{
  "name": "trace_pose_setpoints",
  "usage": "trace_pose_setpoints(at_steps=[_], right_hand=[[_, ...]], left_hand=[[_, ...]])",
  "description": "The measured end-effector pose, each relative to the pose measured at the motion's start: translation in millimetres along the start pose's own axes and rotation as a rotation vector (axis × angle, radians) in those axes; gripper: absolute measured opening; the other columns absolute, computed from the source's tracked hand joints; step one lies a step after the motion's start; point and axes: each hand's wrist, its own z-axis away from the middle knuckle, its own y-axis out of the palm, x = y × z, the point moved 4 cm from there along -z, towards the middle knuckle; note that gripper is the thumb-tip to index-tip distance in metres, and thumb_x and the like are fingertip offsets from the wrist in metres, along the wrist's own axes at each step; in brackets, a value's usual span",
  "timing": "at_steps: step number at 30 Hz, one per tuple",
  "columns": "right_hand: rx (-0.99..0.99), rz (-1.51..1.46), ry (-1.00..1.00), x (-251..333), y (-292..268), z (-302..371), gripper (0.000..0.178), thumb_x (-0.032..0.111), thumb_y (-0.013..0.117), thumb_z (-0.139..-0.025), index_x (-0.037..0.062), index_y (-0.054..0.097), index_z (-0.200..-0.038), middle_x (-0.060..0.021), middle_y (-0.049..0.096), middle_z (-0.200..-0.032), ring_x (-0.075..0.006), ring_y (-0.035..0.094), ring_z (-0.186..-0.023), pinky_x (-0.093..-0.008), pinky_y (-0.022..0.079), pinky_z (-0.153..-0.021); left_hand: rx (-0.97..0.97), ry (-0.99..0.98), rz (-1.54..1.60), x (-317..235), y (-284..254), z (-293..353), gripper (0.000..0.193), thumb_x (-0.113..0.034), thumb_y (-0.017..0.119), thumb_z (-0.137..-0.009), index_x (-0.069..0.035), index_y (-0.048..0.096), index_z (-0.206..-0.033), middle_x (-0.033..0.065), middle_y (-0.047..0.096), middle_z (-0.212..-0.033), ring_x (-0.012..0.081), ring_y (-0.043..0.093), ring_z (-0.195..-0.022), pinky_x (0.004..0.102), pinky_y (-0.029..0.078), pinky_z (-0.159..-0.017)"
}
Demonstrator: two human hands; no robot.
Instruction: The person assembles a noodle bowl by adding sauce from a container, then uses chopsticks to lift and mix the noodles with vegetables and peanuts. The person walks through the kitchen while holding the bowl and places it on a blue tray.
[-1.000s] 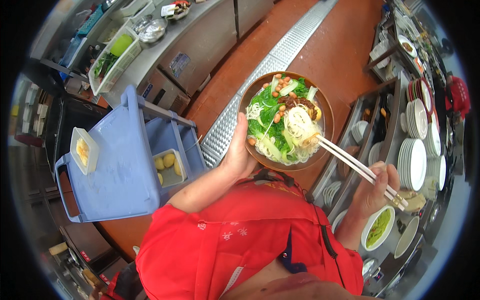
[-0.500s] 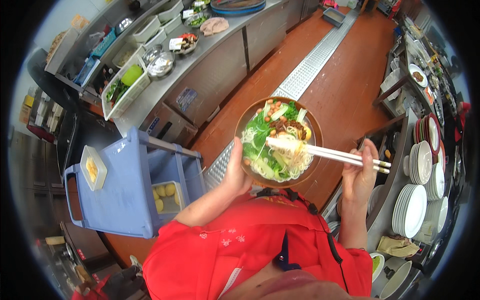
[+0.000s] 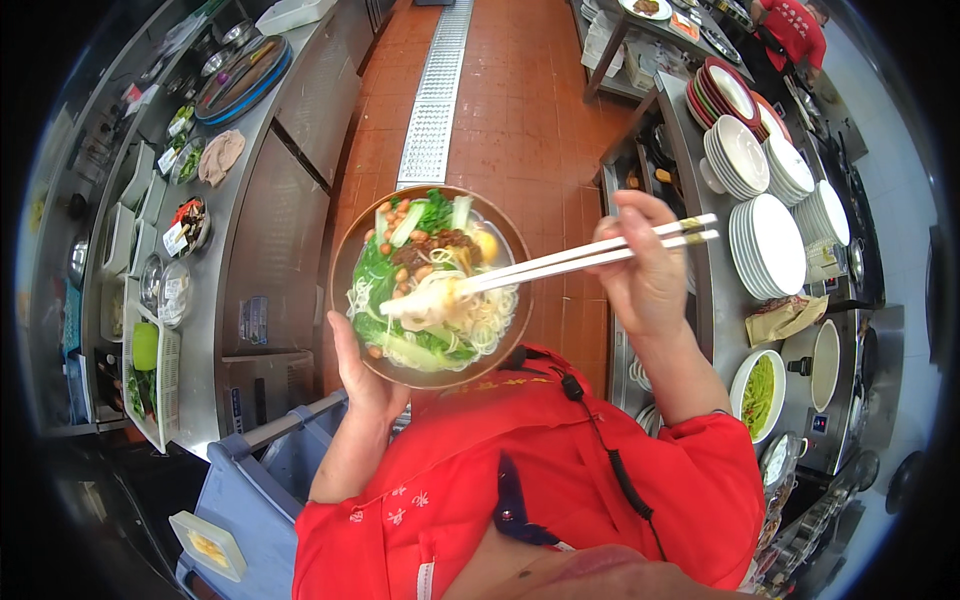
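Observation:
A brown bowl (image 3: 342, 262) of noodles is held up before my chest. My left hand (image 3: 368, 385) grips it at its lower left rim, thumb along the outside, other fingers hidden beneath. In it lie thin noodles (image 3: 488, 325), green leaves, peanuts (image 3: 396, 218), dark minced topping (image 3: 440, 247) and part of an egg (image 3: 487, 246). My right hand (image 3: 645, 275) is closed round a pair of white chopsticks (image 3: 540, 264), right of the bowl. Their tips reach into the noodles, at a pale, blurred clump (image 3: 430, 305).
On the left runs a steel counter (image 3: 235, 260) with tubs and bowls. A blue cart (image 3: 240, 500) carries a small tub (image 3: 208, 546). Stacked plates (image 3: 765, 250) and a bowl of green strips (image 3: 758, 395) stand right. Another person in red (image 3: 790, 30) works at the far right.
My view has turned to the right, so the bowl and hands appear further left and the counter's plates nearer. Both hands keep their hold; the chopsticks stay in the noodles.

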Motion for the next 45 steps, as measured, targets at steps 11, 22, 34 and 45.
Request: trace_pose_setpoints(at_steps=[11,22,34,45], right_hand=[[-0.271,0.173,-0.305,34,-6,11,0.022,0.011,0.059,-0.082,0.0011,0.054,-0.102,0.0010,0.047,-0.071,-0.0062,0.042,-0.062,-0.0177,0.036,-0.054],[0.030,-0.094,-0.154,28,-8,7,0.022,0.017,0.038,-0.094,0.0027,0.052,-0.101,-0.0063,0.041,-0.067,-0.0128,0.042,-0.054,-0.0183,0.041,-0.031],[0.140,-0.335,0.001,20,5,-11,0.012,0.005,0.048,-0.087,-0.0054,0.053,-0.084,-0.0153,0.046,-0.066,-0.0195,0.052,-0.056,-0.0261,0.056,-0.040],[0.174,-0.419,0.091,4,1,-15,0.012,0.006,0.050,-0.086,-0.0061,0.052,-0.085,-0.0157,0.047,-0.068,-0.0200,0.052,-0.056,-0.0245,0.056,-0.039]], left_hand=[[0.256,-0.195,0.202,-21,36,-8,0.080,-0.065,0.026,-0.083,-0.006,0.023,-0.136,0.0156,0.030,-0.137,0.0317,0.033,-0.124,0.0450,0.029,-0.102],[0.352,-0.079,0.118,-22,52,-22,0.099,-0.074,0.033,-0.074,-0.005,0.003,-0.139,0.0173,0.012,-0.143,0.0301,0.020,-0.131,0.0423,0.020,-0.106],[-0.036,0.048,0.254,-10,55,-26,0.110,-0.077,0.051,-0.059,-0.006,0.020,-0.136,0.0175,0.029,-0.137,0.0322,0.034,-0.124,0.0455,0.030,-0.102],[-0.190,0.171,0.189,-8,46,-25,0.107,-0.071,0.053,-0.065,0.004,0.021,-0.134,0.0246,0.035,-0.130,0.0337,0.040,-0.118,0.0438,0.034,-0.099]])
